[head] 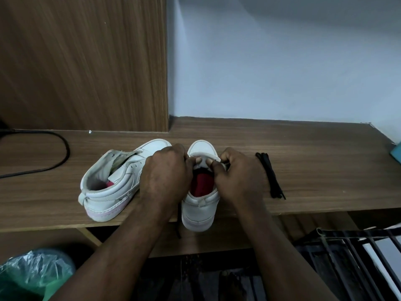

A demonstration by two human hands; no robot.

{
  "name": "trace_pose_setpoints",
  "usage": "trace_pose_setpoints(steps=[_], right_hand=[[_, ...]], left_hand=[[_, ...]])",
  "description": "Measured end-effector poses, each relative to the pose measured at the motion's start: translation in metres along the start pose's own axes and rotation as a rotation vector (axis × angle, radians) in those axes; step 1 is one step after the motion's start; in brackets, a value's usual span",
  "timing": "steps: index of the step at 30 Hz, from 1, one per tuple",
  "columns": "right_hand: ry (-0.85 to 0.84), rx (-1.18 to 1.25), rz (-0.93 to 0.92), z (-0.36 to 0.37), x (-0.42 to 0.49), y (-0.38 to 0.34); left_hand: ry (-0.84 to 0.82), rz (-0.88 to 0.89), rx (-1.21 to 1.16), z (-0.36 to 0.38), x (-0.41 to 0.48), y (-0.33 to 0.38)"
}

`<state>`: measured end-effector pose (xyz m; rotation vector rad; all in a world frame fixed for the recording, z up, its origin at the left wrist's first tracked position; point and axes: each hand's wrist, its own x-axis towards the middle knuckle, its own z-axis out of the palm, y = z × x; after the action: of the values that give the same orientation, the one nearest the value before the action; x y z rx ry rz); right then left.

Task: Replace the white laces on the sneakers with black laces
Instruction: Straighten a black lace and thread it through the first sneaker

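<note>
I'm seeing a black lace trailing off the shelf's near edge, so threading is probably under way. The upright sneaker is sitting with its heel toward me and its mouth open, giving both hands access. I'm curling the left hand round its left side to steady it. The right hand is pinching at the tongue and right flap; whether a lace tip is in that pinch I cannot tell. The second sneaker is lying on its side to the left. A spare black lace bundle is resting on the right, within reach.
</note>
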<state>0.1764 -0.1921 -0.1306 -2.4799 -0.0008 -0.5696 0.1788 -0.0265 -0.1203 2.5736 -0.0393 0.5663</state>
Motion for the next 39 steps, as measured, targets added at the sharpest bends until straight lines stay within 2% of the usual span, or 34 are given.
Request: trace_pose_setpoints(steps=[5, 10, 14, 22, 24, 28, 33, 37, 39], right_hand=[[0.036, 0.072, 0.090, 0.005, 0.000, -0.003], [0.051, 0.106, 0.040, 0.000, -0.006, -0.001], [0.074, 0.059, 0.050, 0.002, -0.005, -0.003], [0.029, 0.171, 0.118, 0.000, -0.002, -0.003], [0.018, 0.191, 0.131, -0.002, -0.001, -0.003], [0.001, 0.265, 0.264, -0.002, 0.004, -0.004], [-0.071, 0.440, 0.407, 0.000, 0.005, -0.005], [-0.150, 0.750, 0.590, 0.000, 0.006, -0.004], [-0.195, 0.827, 0.606, 0.000, 0.005, 0.000]], left_hand=[[0.014, 0.002, -0.039, 0.002, 0.001, -0.002], [-0.055, -0.003, -0.084, 0.007, -0.008, -0.012], [-0.030, 0.067, -0.101, 0.006, -0.006, -0.013], [0.027, 0.086, -0.042, 0.008, -0.005, -0.010], [0.042, 0.009, -0.111, 0.009, -0.002, -0.008], [0.020, -0.290, -0.429, 0.014, 0.006, -0.002], [-0.158, -0.756, -1.061, 0.015, 0.008, 0.003], [-0.325, -0.895, -1.117, 0.011, 0.010, 0.002], [-0.380, -0.906, -1.127, 0.011, 0.010, 0.002]])
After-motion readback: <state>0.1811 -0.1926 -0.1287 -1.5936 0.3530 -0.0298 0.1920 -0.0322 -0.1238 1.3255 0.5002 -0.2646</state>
